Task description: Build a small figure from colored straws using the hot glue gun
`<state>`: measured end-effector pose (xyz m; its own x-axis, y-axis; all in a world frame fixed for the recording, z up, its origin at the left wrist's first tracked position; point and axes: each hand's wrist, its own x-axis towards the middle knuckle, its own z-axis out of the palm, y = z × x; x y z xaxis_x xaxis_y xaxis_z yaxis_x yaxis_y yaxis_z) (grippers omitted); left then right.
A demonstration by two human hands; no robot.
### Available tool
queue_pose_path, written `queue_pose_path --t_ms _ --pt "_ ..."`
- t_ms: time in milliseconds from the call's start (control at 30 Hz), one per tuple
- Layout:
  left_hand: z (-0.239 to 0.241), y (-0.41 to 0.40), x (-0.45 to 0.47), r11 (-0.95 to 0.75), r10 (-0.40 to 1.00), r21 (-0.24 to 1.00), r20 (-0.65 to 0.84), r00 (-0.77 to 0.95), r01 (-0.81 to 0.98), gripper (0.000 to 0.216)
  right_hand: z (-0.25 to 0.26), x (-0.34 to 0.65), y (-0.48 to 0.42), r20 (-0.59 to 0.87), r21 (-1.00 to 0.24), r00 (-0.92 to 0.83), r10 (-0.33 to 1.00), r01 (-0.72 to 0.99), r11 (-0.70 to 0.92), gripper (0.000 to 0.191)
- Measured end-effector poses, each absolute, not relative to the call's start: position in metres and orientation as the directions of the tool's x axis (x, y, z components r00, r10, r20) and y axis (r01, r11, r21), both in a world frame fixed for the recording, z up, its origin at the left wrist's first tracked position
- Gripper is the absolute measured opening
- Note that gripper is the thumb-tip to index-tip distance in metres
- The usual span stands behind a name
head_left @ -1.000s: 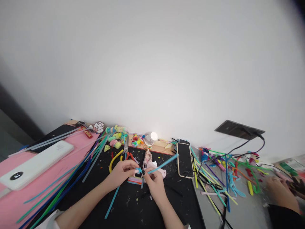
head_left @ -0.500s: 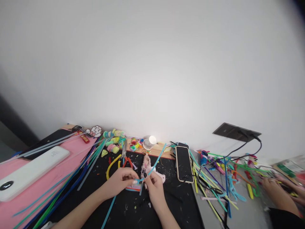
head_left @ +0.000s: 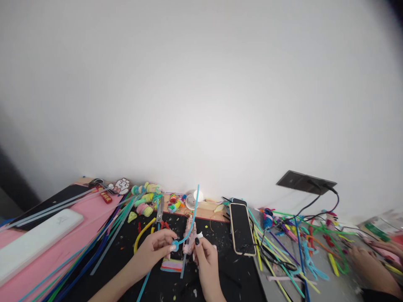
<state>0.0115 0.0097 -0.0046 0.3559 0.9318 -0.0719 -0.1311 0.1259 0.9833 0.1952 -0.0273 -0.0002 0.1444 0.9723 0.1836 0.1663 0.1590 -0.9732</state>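
Observation:
My left hand [head_left: 156, 248] pinches a light blue pipe cleaner [head_left: 194, 209] by its small coiled end; its free length curves up toward the wall. Beside it, my right hand [head_left: 206, 262] has thumb and fingers curled together, and whatever may be in them is hidden. The pipe cleaner's free length stands clear of those fingers. Between my hands lies a pink patterned tool [head_left: 188, 239], its kind not clear, with a grey-blue strip below it. A striped multicoloured piece [head_left: 171, 265] is under my left hand. Yellow-handled scissors or pliers [head_left: 160, 209] lie behind it.
A phone [head_left: 242, 228] lies to the right, near many loose pipe cleaners [head_left: 277, 260] and black cables. At left are a white power bank [head_left: 37, 239] and more pipe cleaners. A white cup [head_left: 190, 200] stands by the wall. Another person's hand [head_left: 367, 266] works at far right.
The pipe cleaner has left my right fingers and now swings more upright. Its end in my left hand looks more tightly coiled. My right hand moved slightly down; the whole view shifted a little.

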Motion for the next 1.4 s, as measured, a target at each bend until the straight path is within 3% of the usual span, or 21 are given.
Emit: queue_pose_path --t_ms 333,600,933,1100,1400 --pt "-0.016 0.016 0.010 0.135 0.957 0.975 -0.082 0.278 -0.179 0.047 -0.014 0.206 -0.023 0.310 -0.931 0.265 0.913 0.281 0.235 0.054" --pt "-0.017 0.017 0.012 0.171 0.981 0.926 -0.127 0.148 -0.335 0.052 -0.035 0.212 -0.016 0.393 -0.898 0.287 0.874 0.326 0.297 0.049" --pt "-0.009 0.020 0.007 0.251 0.960 0.877 -0.172 0.221 -0.411 0.043 -0.037 0.219 -0.012 0.620 -0.698 0.244 0.746 0.607 0.381 0.033" --pt "-0.010 0.020 0.007 0.269 0.960 0.855 -0.200 0.196 -0.444 0.042 -0.033 0.224 -0.011 0.643 -0.622 0.205 0.738 0.702 0.346 0.024" --pt "-0.013 0.021 0.006 0.259 0.965 0.830 -0.196 0.177 -0.494 0.040 -0.038 0.219 -0.009 0.635 -0.621 0.209 0.743 0.710 0.332 0.028"
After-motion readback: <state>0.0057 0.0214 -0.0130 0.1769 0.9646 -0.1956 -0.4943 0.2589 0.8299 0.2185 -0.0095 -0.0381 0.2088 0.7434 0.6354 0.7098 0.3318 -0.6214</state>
